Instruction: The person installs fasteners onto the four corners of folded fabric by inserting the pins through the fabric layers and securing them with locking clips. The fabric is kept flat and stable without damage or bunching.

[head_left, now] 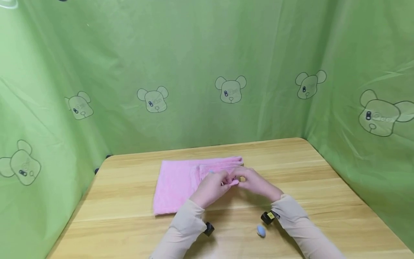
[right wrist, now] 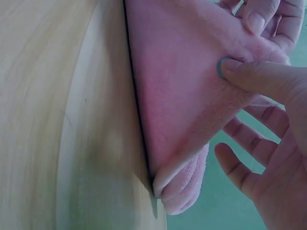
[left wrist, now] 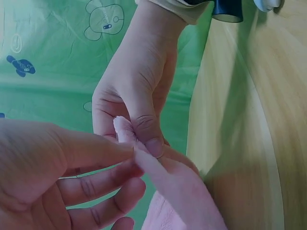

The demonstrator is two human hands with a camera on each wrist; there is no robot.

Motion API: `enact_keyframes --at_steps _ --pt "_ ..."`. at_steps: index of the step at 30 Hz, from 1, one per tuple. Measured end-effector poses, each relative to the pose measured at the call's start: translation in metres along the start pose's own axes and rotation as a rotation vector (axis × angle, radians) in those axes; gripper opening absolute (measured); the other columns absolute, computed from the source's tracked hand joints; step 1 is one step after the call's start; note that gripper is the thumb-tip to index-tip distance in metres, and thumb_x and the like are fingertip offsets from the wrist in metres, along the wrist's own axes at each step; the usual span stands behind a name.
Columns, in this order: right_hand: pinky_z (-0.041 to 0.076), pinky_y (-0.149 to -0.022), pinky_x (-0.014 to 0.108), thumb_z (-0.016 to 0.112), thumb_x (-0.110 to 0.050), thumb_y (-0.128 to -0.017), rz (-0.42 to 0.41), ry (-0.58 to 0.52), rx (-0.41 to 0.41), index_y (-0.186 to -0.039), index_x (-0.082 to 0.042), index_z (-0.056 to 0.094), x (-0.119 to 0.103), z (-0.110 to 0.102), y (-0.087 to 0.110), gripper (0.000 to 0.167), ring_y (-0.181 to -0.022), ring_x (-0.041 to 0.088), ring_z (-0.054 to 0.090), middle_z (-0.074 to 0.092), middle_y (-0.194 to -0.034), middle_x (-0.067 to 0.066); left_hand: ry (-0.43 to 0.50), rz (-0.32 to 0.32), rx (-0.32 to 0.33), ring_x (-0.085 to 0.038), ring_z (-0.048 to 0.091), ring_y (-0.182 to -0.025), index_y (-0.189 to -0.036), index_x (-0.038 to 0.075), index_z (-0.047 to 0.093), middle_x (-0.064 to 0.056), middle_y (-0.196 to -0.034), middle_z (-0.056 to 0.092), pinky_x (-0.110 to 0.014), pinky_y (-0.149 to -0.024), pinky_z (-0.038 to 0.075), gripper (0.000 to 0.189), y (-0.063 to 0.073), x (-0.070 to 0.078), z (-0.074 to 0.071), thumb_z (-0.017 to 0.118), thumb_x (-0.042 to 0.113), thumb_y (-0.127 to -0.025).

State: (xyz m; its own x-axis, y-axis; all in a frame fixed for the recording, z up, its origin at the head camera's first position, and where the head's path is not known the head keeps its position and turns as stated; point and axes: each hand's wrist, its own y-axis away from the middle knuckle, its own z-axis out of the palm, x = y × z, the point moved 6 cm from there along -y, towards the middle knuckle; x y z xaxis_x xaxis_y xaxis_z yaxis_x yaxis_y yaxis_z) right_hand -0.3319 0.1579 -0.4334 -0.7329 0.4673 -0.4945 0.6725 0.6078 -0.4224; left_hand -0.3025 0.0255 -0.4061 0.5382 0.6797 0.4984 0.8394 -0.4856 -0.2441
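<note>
A folded pink plush cloth (head_left: 174,187), perhaps a towel, lies on the wooden table in the head view. Both hands meet at its right side. My left hand (head_left: 211,187) pinches the cloth's edge between thumb and fingers. Close beside it, my right hand (head_left: 250,181) also pinches that edge, thumb on top. In the left wrist view, the raised pink edge (left wrist: 158,175) runs between the two hands' fingertips. The right wrist view shows the cloth (right wrist: 177,91) lifted in a slanted flap, with a small teal patch (right wrist: 220,68) at the right thumb's tip.
A small blue and white oval object (head_left: 261,231) lies on the table (head_left: 129,230) near the right forearm. Black wrist cameras (head_left: 208,229) sit beneath both sleeves. Green curtains (head_left: 191,122) with bear-head prints surround the table's back and sides.
</note>
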Motion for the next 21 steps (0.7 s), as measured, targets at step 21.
enact_keyframes --at_steps 21 --pt "0.053 -0.092 0.034 0.073 -0.013 -0.084 0.033 0.007 -0.036 -0.096 -0.015 0.070 0.001 0.000 0.001 0.012 -0.096 0.014 0.066 0.072 -0.098 -0.002 -0.381 0.438 -0.299 0.003 0.058 -0.073 -0.100 0.024 0.069 0.013 -0.089 0.067 -0.009 -0.068 0.045 0.021 0.047 0.049 0.063 0.068 0.042 -0.088"
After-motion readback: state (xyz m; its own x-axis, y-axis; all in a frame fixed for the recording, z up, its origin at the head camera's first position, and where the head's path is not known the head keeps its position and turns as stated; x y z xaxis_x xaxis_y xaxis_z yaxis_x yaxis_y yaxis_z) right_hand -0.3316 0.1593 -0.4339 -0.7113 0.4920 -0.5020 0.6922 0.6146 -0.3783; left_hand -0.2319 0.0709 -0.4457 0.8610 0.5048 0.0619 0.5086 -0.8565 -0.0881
